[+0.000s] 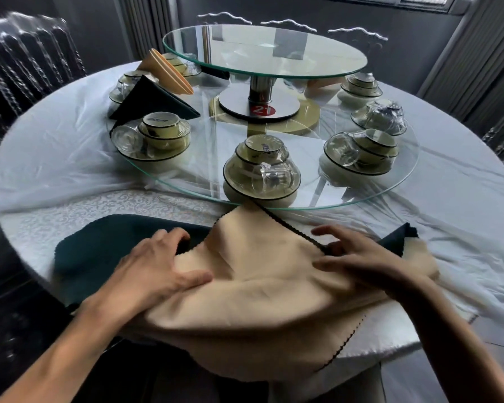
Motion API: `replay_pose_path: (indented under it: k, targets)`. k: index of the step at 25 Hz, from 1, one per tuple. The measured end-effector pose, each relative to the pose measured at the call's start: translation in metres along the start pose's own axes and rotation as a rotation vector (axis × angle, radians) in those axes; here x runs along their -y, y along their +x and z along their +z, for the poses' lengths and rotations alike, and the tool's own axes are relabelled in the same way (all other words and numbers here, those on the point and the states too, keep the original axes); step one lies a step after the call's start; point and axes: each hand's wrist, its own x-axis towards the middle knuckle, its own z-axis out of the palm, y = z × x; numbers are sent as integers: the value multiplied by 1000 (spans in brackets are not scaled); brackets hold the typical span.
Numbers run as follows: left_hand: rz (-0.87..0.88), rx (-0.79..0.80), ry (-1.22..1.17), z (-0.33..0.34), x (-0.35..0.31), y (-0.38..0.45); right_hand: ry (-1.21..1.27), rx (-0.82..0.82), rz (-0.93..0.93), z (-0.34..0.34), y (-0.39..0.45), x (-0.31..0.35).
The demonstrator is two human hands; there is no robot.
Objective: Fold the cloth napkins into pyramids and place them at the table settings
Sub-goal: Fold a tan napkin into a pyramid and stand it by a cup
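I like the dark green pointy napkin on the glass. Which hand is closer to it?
Left. The left hand lies below the folded dark green napkin, on the same side of the table. The right hand sits farther off across the beige cloth.

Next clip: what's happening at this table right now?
A person is working a beige napkin at the table's near edge, both hands on it: left hand and right hand. It lies rumpled over a dark green napkin, not yet a pyramid. Two folded napkins, dark green and peach, already stand on the glass turntable among wrapped dish sets.
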Motion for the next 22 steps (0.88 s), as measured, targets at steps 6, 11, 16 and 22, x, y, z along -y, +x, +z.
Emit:
replay_pose_path:
  k: [6,11,16,22]
  targets:
    - [89,217,-393,-4,14,0,-228,-211,-144,21,6,8]
    - [263,3,-435,-14,22,10,-143,-234,-255,20,3,0]
    - [331,197,-585,-26,6,47,-113,-269,-357,22,3,0]
    - [352,-151,-653,-65,-13,49,159,-449,-401,-4,-2,35]
